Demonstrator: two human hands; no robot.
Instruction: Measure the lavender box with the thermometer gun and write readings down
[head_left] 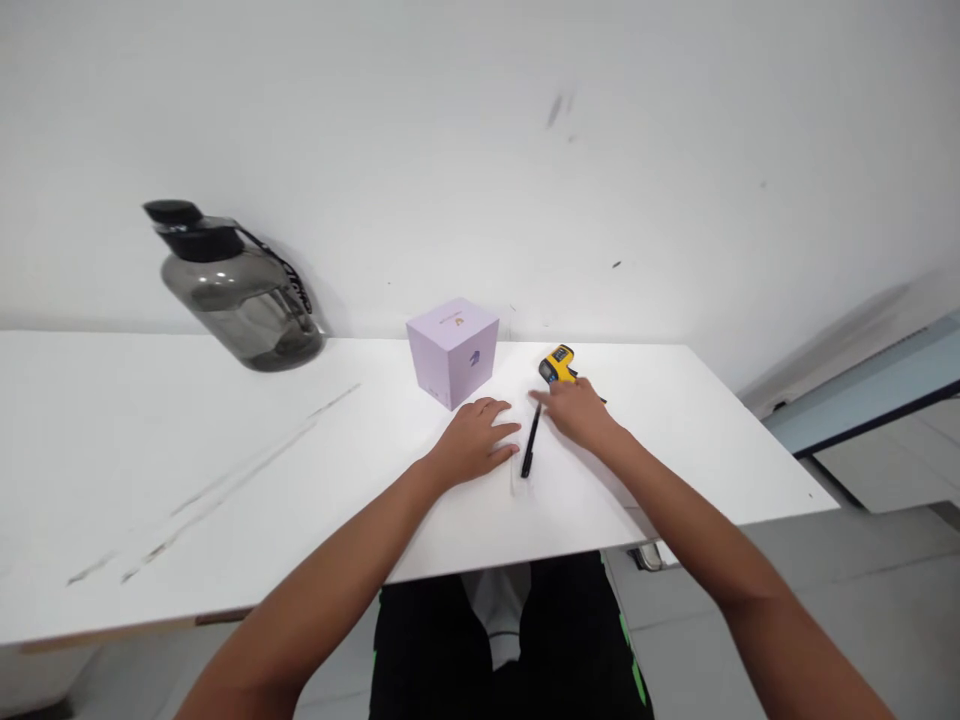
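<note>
My left hand [474,442] lies palm down on the white table, its fingers spread, just in front of a lilac box [454,352]. Between my two hands is a black pen [531,442], its far end by the fingers of my right hand. My right hand [577,412] reaches over the table with the index finger stretched out to the left; nothing shows gripped in it, though its other fingers are partly hidden and slightly blurred. Right behind it lies a yellow and black handheld device with a small screen [556,364], its lower part covered by the hand.
A large grey see-through bottle [244,300] with a black lid and strap stands at the back left. The white table [225,430] meets a scuffed white wall [480,160]. Its right edge slants down beside a pale blue panel [862,380]. My legs are under the front edge.
</note>
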